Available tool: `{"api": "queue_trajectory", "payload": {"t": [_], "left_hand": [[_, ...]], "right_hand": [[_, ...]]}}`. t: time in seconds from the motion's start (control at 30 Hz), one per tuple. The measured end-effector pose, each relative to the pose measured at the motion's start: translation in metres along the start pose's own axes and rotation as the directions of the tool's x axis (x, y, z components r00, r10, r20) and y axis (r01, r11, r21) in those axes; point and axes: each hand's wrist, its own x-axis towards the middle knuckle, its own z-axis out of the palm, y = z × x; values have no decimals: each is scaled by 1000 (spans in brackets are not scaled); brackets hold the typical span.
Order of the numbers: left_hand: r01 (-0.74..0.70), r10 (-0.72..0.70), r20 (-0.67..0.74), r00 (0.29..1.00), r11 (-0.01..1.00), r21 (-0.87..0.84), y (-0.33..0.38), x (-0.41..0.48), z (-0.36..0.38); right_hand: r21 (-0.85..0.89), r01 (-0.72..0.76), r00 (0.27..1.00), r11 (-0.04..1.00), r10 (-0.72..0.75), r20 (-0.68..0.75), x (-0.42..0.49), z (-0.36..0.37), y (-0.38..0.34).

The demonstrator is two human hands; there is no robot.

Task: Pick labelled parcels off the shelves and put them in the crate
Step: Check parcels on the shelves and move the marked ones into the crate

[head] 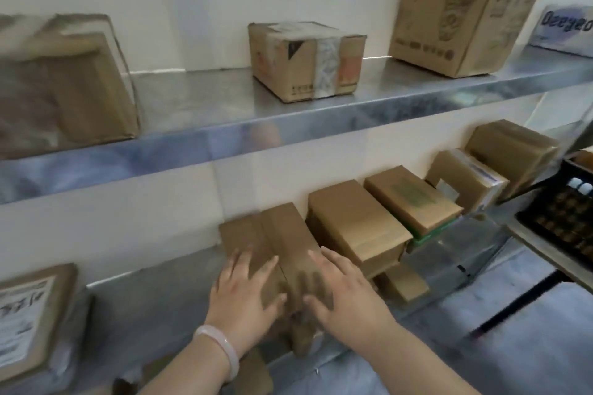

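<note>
Your left hand [245, 295] and right hand [348, 293] rest, fingers spread flat, on a stiff, probably light cardboard parcel [272, 234] at the front edge of the lower shelf [154, 308]; grip its long sides.

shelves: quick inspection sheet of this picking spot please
Surface: two metal shelves, upper shelf and lower shelf, both holding boxes.
Job's things: brown box on the lower shelf under both hands; labelled parcel at lower left; crate at right.
Clutter: nothing seen.
Grippers: left hand and right hand flat on the brown box, fingers spread.
Cables: nothing seen.
Surroundings: white wall behind the shelves.
</note>
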Motion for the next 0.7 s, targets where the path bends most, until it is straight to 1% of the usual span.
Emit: {"api": "queue_trajectory", "payload": {"t": [0.13, 0.2, 0.23, 0.3, 0.37, 0.47, 0.57, 0.7], "left_hand": [[228, -223, 56, 973, 969, -95, -10, 4, 14], [311, -291, 122, 949, 927, -211, -9, 5, 21], [344, -314, 148, 938, 894, -286, -7, 6, 23], [380, -347, 154, 925, 837, -393, -4, 8, 26], [421, -394, 159, 905, 783, -458, 0, 11, 25], [504, -485, 189, 854, 678, -536, 7, 14, 23], [537, -537, 173, 826, 653, -534, 14, 12, 26], [530, -574, 152, 805, 581, -618, 14, 5, 23]], "right_hand": [[96, -99, 990, 990, 89, 106, 34, 4, 16], [151, -153, 976, 977, 126, 179, 48, 8, 26], [198, -180, 966, 964, 134, 223, 55, 9, 31], [307, -235, 939, 922, 134, 315, 68, 9, 37], [385, -292, 917, 875, 142, 373, 80, 10, 41], [454, -373, 886, 809, 166, 432, 90, 12, 45], [493, -368, 881, 789, 125, 457, 90, 18, 46], [579, -284, 917, 764, 42, 396, 85, 14, 42]]}}
